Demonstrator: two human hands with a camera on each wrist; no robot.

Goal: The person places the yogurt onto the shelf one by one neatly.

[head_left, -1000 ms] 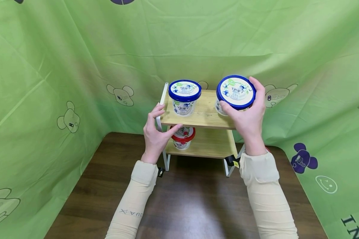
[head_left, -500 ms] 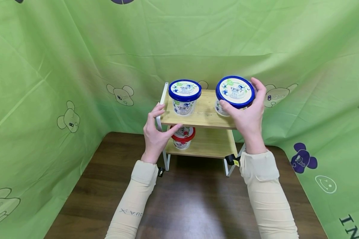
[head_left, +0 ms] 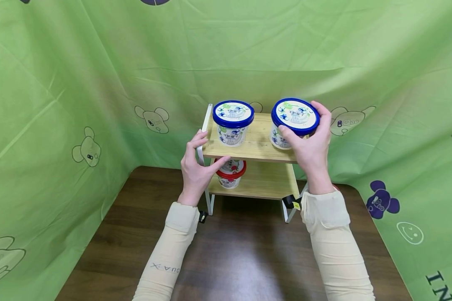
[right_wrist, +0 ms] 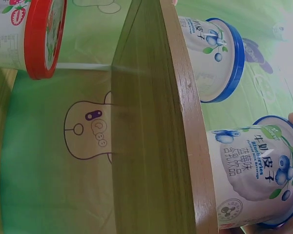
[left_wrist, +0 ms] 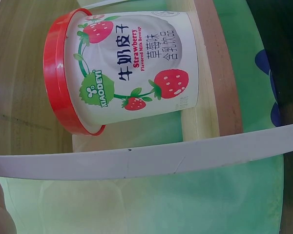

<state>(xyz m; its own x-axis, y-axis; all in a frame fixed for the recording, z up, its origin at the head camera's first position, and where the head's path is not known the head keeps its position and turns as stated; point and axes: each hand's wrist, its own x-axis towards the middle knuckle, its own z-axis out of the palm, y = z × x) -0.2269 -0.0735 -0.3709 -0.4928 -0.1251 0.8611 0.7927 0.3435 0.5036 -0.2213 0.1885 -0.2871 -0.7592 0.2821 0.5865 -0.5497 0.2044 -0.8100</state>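
Observation:
My right hand grips a white tub with a blue lid, thumb and fingers round its lid and side. In the right wrist view this blueberry milk drink tub has its base right at the upper board's surface. Another blue-lidded tub stands upright at the left of the upper board. My left hand holds the left corner of the two-tier shelf rack, fingers at the white side frame and thumb along the board's front edge. A red-lidded strawberry tub stands on the lower board.
The rack stands on a dark wooden table on white metal legs. Green cloth with printed bear heads hangs round the back and sides. Something red shows just behind the right wrist.
My right hand has brought the blue-lidded tub slightly down and left, and its lid now looks less tipped. My left hand and the other tubs have stayed in place.

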